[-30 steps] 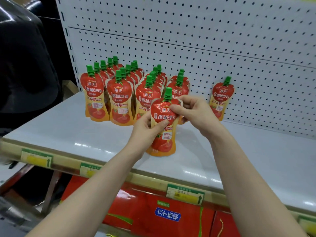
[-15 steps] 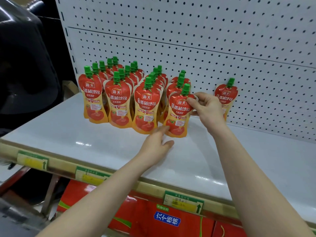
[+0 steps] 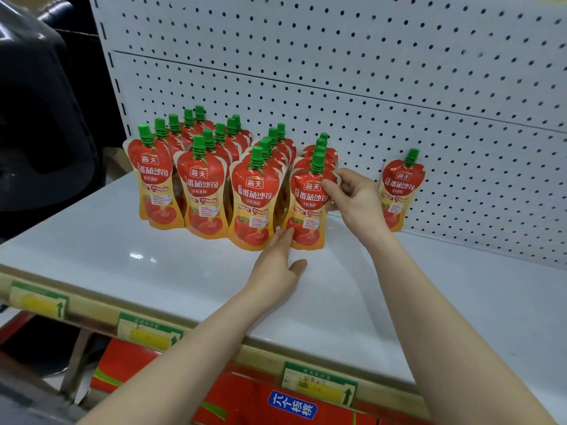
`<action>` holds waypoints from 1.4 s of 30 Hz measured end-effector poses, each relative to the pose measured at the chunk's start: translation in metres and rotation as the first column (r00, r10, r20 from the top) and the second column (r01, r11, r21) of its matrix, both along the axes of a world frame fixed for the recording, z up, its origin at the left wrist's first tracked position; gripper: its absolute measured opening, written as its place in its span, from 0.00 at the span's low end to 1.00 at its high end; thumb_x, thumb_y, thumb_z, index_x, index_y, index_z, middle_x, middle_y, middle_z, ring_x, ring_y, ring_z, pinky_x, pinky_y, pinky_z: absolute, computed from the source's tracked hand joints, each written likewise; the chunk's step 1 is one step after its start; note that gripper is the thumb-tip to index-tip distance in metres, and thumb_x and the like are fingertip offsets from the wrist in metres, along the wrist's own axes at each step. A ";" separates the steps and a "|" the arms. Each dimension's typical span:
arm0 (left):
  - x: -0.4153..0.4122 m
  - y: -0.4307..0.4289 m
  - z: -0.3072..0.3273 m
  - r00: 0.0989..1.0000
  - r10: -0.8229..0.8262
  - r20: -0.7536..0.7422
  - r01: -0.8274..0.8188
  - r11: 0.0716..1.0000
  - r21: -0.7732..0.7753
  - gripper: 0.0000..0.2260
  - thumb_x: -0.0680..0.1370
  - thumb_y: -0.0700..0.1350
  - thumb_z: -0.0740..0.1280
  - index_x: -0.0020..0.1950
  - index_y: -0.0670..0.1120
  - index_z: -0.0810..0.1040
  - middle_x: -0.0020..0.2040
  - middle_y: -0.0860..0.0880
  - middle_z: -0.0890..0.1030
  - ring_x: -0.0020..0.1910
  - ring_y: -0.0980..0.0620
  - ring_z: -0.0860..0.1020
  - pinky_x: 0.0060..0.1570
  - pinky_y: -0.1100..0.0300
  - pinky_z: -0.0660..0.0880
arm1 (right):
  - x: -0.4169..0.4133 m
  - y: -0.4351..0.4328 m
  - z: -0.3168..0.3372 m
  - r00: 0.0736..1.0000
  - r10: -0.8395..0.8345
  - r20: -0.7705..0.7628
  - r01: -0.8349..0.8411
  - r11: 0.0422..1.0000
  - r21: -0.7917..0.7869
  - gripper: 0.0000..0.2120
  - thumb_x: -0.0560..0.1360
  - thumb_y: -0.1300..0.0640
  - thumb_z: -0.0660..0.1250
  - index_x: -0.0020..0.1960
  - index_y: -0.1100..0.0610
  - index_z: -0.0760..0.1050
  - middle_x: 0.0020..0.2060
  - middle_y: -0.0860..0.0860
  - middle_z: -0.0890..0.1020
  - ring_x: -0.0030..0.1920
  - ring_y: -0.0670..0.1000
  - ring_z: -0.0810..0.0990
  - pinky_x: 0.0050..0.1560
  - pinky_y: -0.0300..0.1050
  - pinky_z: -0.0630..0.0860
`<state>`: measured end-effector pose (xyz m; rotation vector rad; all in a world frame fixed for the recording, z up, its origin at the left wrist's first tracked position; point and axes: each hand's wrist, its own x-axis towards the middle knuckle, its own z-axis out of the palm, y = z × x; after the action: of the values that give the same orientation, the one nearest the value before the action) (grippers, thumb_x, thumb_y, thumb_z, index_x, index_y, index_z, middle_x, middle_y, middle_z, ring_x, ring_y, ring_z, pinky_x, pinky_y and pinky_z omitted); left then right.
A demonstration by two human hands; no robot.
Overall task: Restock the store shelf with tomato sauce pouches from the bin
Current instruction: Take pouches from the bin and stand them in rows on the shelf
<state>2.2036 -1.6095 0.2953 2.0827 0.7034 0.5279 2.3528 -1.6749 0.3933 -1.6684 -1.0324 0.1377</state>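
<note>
This is a shop. A white retail shelf point(image 3: 153, 271) backs onto a perforated pegboard panel point(image 3: 368, 72), price tags point(image 3: 319, 384) sit in a strip along its front edge, and identical tomato sauce pouches point(image 3: 251, 194) stand in facing rows.

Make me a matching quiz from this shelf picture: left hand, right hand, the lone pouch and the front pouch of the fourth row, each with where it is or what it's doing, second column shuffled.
Column one:
1. left hand
2. right hand
3. lone pouch
4. front pouch

Column two:
A. leans against the pegboard, apart from the rows
B. pinches the front pouch's upper right edge
C. stands at the front of the rightmost row
D. fingertips at the front pouch's lower left, palm low over the shelf

Pairs: 1-D, 2-B, 3-A, 4-C
</note>
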 end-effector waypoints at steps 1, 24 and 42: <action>0.000 0.000 0.001 1.000 -0.003 0.000 0.003 1.000 -0.005 0.32 0.78 0.48 0.66 0.78 0.51 0.56 0.79 0.51 0.54 0.76 0.47 0.60 0.71 0.46 0.65 | -0.001 0.000 0.000 1.000 0.001 0.015 -0.001 1.000 -0.011 0.05 0.79 0.55 0.66 0.52 0.54 0.79 0.46 0.51 0.86 0.45 0.52 0.86 0.48 0.57 0.83; -0.120 -0.201 -0.011 0.861 -0.377 0.341 0.448 0.880 -0.158 0.12 0.77 0.37 0.65 0.56 0.52 0.79 0.49 0.53 0.83 0.48 0.51 0.82 0.53 0.56 0.78 | -0.209 -0.364 -0.153 0.679 -0.724 0.120 0.734 0.665 -0.137 0.09 0.82 0.54 0.61 0.52 0.52 0.81 0.43 0.44 0.83 0.45 0.42 0.80 0.46 0.34 0.72; -0.031 -0.473 -0.391 0.426 -0.719 -0.550 0.715 0.640 -0.282 0.27 0.79 0.46 0.66 0.76 0.45 0.63 0.73 0.43 0.69 0.71 0.45 0.67 0.66 0.57 0.64 | -0.153 -0.620 -0.508 0.228 -0.942 -0.247 0.278 0.306 -0.911 0.25 0.80 0.56 0.63 0.74 0.59 0.62 0.67 0.60 0.76 0.65 0.63 0.75 0.61 0.51 0.72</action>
<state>2.1727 -2.0830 -0.0960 2.2973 0.0614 -0.7112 2.1995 -2.2951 -0.1149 -2.2712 0.7325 0.6969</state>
